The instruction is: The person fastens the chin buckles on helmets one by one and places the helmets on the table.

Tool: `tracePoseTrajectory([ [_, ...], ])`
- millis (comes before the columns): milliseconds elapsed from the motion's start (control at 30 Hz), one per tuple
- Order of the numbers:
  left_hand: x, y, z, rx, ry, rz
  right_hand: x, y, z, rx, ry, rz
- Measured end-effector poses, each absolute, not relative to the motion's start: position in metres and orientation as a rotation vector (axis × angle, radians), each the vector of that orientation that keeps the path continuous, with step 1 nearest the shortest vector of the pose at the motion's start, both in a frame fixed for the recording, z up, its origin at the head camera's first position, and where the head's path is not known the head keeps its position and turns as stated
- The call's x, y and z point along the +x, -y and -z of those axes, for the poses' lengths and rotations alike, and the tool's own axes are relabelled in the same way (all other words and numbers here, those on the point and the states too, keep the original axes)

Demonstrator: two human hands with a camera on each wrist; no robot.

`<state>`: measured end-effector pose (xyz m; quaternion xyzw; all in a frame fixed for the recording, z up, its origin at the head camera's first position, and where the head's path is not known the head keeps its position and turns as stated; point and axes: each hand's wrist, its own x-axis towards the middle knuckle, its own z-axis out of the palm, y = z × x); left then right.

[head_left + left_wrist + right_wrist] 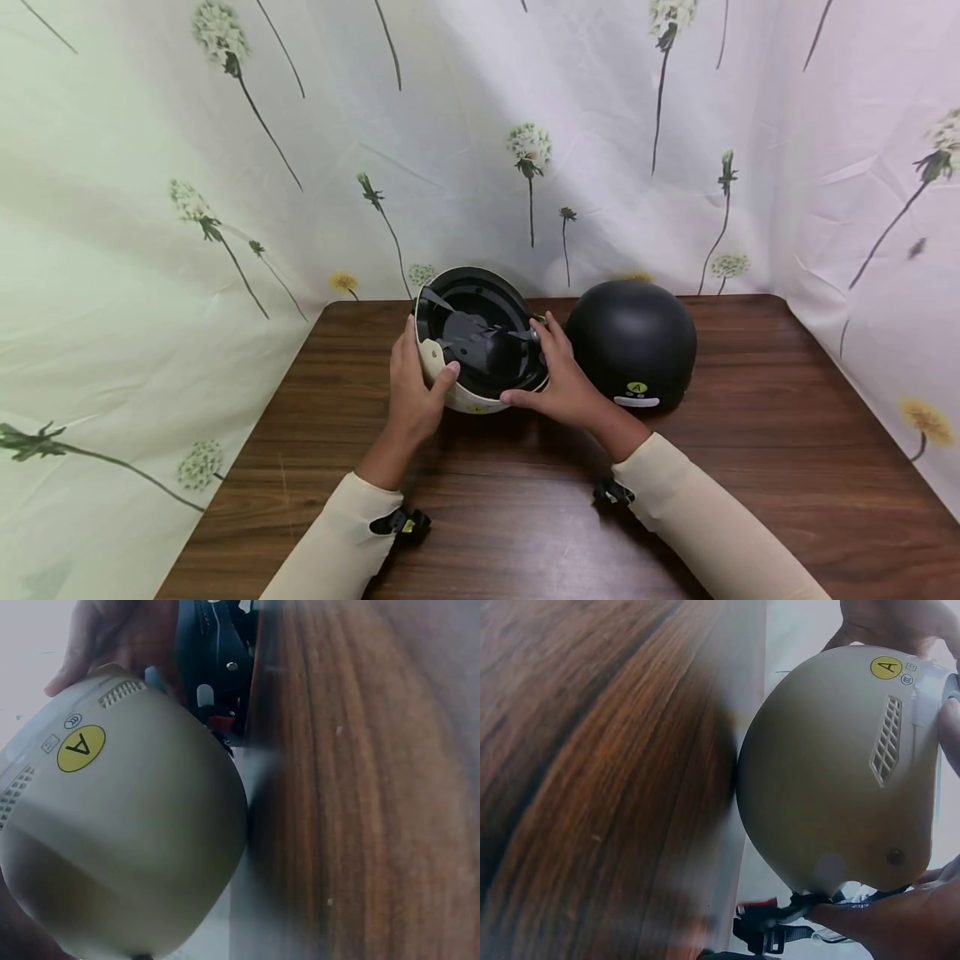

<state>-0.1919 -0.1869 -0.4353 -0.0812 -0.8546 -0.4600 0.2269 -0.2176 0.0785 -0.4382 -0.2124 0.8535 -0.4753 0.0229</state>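
Observation:
A cream helmet lies upside down on the table, its black padded inside and grey straps facing up in the head view. At its left side my left hand grips the rim, thumb over the edge and fingers along the shell. My right hand holds the right side, its thumb on the near rim and its fingers by the strap. Both wrist views show the rounded shell, with a yellow "A" sticker and vent grilles. A black strap with a red-tabbed buckle hangs beside the shell.
A black helmet stands dome up on the brown wooden table, just right of my right hand. A white flower-print sheet hangs behind the table and along both sides.

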Motion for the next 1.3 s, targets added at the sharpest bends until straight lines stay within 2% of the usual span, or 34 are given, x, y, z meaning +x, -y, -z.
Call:
tracePoseTrajectory([
  [667, -0.196, 0.198, 0.457, -0.164, 2.224, 1.495, -0.216, -0.088, 0.436, -0.649, -2.648, 1.546],
  [967, -0.195, 0.202, 0.464, -0.158, 2.178, 1.669, -0.224, -0.095, 0.451, -0.718, -2.657, 1.634],
  [1300, -0.194, 0.203, 0.461, -0.226, 2.171, 1.488, -0.217, -0.093, 0.446, -0.703, -2.648, 1.629],
])
